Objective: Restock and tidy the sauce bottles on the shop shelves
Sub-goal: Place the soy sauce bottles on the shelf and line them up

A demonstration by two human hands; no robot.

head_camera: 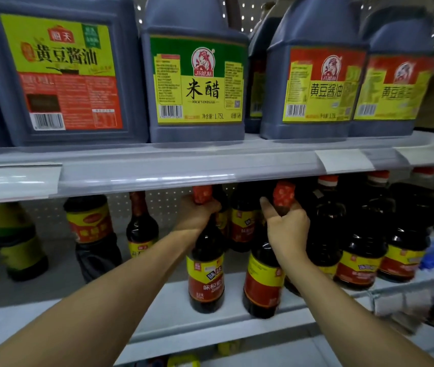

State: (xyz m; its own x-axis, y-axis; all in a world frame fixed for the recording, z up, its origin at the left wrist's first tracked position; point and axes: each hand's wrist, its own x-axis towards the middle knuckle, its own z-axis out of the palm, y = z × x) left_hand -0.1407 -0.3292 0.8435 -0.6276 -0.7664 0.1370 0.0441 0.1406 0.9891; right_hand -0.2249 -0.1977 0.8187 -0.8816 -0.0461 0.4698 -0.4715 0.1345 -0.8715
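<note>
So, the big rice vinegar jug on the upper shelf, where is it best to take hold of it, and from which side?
Probably from the front, hands on both side walls of the rice vinegar jug. Its body is wide and flat-sided, and its top runs out of the picture, so no handle shows. The gap to the yellow-labelled soy jug on its left is narrow; slide it forward first.

Two shelves stood one above the other. On the upper shelf (pixel 141 170) four large jugs sat in a row: a soy sauce jug (pixel 57 72) at the left, a rice vinegar jug (pixel 197 78) just right of it, then two more jugs (pixel 316 83) side by side, with another behind in the gap. On the lower shelf (pixel 173 311), two bottles stood near the front edge, the left hand (pixel 197 213) round the neck of the left bottle (pixel 206 271) and the right hand (pixel 287 229) round the neck of the right bottle (pixel 263 282). More bottles (pixel 358 260) crowded to the right and behind; three (pixel 91 234) stood apart at the left.
</note>
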